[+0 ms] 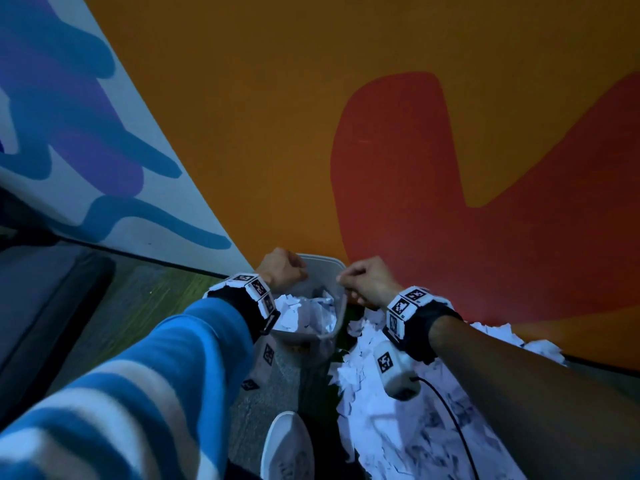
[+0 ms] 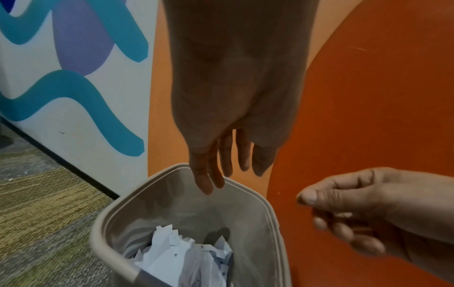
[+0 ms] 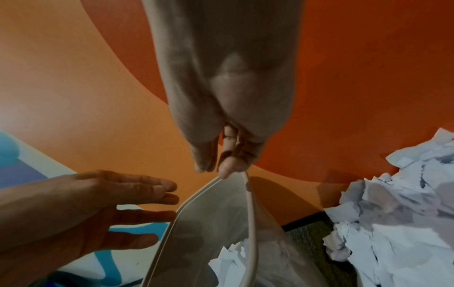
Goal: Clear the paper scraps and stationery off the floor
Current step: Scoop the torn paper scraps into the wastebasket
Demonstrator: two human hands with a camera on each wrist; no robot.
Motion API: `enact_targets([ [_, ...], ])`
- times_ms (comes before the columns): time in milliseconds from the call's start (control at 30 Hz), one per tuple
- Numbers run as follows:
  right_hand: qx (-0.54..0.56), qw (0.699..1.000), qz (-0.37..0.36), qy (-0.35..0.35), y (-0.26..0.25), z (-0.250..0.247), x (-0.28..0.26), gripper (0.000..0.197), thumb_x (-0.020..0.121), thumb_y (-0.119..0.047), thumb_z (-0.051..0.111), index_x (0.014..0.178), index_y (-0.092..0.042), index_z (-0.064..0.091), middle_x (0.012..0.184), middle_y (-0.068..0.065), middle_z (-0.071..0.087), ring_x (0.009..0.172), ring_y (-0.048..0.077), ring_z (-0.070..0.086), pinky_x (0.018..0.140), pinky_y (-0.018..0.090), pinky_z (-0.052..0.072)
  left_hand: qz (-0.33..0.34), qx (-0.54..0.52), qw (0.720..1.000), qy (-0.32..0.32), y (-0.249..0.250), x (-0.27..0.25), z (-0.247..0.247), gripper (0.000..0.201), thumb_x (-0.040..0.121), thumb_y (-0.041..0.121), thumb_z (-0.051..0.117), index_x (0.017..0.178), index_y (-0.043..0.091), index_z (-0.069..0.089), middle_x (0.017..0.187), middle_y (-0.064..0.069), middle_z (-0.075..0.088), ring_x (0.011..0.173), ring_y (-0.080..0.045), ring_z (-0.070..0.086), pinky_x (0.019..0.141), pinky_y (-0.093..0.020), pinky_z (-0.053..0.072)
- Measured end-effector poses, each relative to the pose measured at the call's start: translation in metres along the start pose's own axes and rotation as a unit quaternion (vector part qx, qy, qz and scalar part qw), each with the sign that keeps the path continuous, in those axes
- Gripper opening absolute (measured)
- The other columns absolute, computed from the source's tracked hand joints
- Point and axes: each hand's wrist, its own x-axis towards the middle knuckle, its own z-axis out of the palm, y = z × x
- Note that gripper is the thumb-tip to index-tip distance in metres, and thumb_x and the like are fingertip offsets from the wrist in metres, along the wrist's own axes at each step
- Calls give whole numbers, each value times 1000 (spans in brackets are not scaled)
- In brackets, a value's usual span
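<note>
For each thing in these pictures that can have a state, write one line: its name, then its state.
Bin: upright on the floor, lidless, partly filled with torn paper.
Paper in bin: crumpled white scraps.
Paper pile: loose on the floor beside the bin, not yet cleared.
Left hand: above the bin, fingers straight, holding nothing.
Right hand: fingers curled at the bin's rim; a grip cannot be confirmed.

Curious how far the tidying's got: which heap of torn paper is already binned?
The smaller heap inside the grey bin. The larger heap lies loose on the floor to the bin's right, against the orange wall.
</note>
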Motion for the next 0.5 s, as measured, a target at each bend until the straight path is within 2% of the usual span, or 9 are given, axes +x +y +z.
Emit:
enact_targets([
  [100, -8, 1000, 2, 8, -2, -18, -9, 4, 89, -2, 69, 90, 2, 70, 61, 12, 62, 40, 13, 50, 40, 21, 43, 19, 8, 1000, -9, 17, -2, 12, 23, 88, 16, 72, 110, 10, 73, 107, -8, 73, 94, -24, 69, 81, -36, 60],
  [200, -41, 999, 7, -23, 1, -45, -21, 2, 89, 0, 68, 88, -1, 69, 64, 15, 65, 45, 16, 57, 43, 21, 46, 67, 41, 996, -44, 35, -6, 27, 20, 90, 14, 68, 109, 8, 72, 100, -6, 71, 82, -20, 65, 65, -27, 53],
  [267, -86, 995, 15, -36, 16, -73, -26, 4, 89, -2, 68, 87, 0, 71, 68, 18, 67, 54, 21, 62, 48, 25, 51, 102, 80, 988, -80, 50, -8, 48, 19, 90, 15, 67, 106, 7, 73, 101, -7, 72, 85, -19, 65, 67, -25, 48],
  [333, -162, 985, 30, -44, 36, -99, -28, 9, 88, -3, 67, 83, 0, 74, 74, 23, 69, 60, 25, 64, 57, 35, 59, 126, 130, 976, -124, 64, -9, 73, 16, 88, 18, 67, 98, 7, 74, 101, -10, 73, 93, -25, 68, 71, -28, 49],
  [400, -231, 970, 57, -57, 62, -123, -29, 11, 87, -5, 69, 84, 4, 74, 80, 27, 70, 62, 27, 64, 65, 43, 59, 139, 167, 964, -152, 74, -7, 106, 15, 87, 24, 66, 92, 12, 72, 97, -10, 73, 94, -27, 68, 74, -28, 47],
  [433, -261, 961, 71, -61, 75, -133, -30, 14, 87, -7, 70, 85, 7, 73, 84, 27, 71, 63, 27, 63, 66, 43, 58, 145, 178, 960, -160, 77, -6, 124, 15, 87, 26, 66, 93, 14, 72, 96, -8, 72, 93, -25, 67, 74, -27, 46],
  [500, -312, 942, 96, -80, 106, -146, -33, 17, 87, -11, 72, 86, 5, 72, 89, 23, 72, 63, 24, 63, 64, 36, 55, 143, 183, 955, -187, 76, 0, 164, 26, 89, 27, 67, 110, 13, 71, 106, -5, 71, 100, -20, 65, 80, -26, 49],
])
